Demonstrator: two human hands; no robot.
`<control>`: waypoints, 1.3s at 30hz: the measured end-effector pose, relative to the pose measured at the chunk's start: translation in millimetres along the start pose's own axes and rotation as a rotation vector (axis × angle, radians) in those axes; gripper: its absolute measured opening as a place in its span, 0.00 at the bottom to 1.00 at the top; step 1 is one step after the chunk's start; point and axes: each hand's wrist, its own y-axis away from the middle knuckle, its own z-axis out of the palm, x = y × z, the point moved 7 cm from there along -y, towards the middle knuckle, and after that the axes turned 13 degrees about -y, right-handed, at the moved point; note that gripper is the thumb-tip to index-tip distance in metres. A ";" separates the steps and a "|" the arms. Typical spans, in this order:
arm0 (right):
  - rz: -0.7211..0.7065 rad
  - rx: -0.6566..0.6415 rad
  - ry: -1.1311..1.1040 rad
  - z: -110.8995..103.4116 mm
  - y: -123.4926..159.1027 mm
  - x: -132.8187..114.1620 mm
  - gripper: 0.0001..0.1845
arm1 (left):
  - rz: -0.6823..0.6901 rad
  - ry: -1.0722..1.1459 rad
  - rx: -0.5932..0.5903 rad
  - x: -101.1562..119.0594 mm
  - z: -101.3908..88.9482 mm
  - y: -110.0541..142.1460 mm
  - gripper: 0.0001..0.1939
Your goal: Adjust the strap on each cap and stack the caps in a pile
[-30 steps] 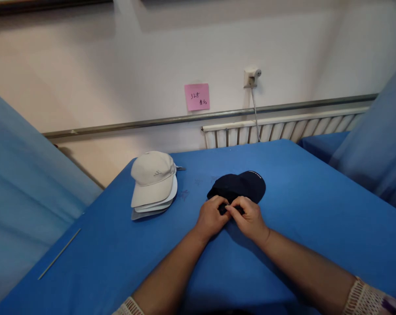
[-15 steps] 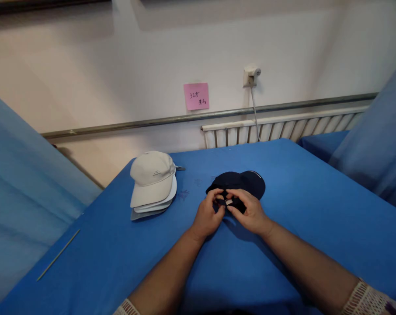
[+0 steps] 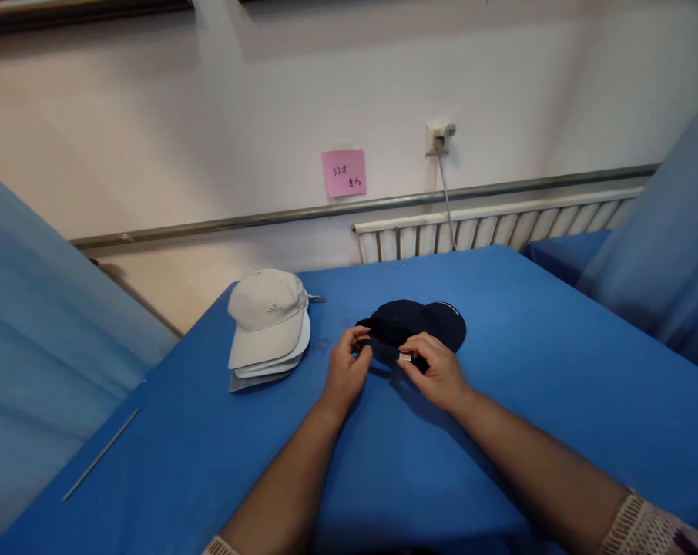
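Observation:
A dark navy baseball cap (image 3: 407, 316) lies on the blue-covered table, its brim pointing right and its back opening toward me. Its adjustment strap (image 3: 385, 354) stretches between my hands. My left hand (image 3: 347, 368) pinches the strap near the cap's left edge. In my right hand (image 3: 435, 370), thumb and fingers grip the small silver buckle (image 3: 404, 357) at the strap's other side. To the left sits a stack of caps, with a light beige cap (image 3: 266, 308) on top and paler and grey brims showing below it.
The blue table (image 3: 222, 478) carries a thin stick (image 3: 100, 455) at its left edge. Blue curtains (image 3: 42, 347) hang on both sides. Behind are a radiator (image 3: 488, 227), a metal rail (image 3: 239, 223), a plugged socket (image 3: 438, 139) and a pink note (image 3: 343, 173) on the wall.
My left hand has moved left, away from my right hand, drawing the strap out between them. My right hand stays at the buckle. The cap has barely shifted.

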 end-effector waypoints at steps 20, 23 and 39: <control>-0.032 0.091 -0.095 -1.0 3.1 -1.0 0.07 | -0.783 0.936 -0.432 -23.7 61.8 33.9 0.15; -0.094 -0.101 -0.085 15.8 6.4 -12.3 0.09 | -0.704 0.937 -0.500 -14.2 66.1 37.4 0.13; 0.640 0.716 -0.121 -89.9 14.3 123.7 0.22 | -0.683 1.006 -0.198 -42.7 31.1 3.8 0.18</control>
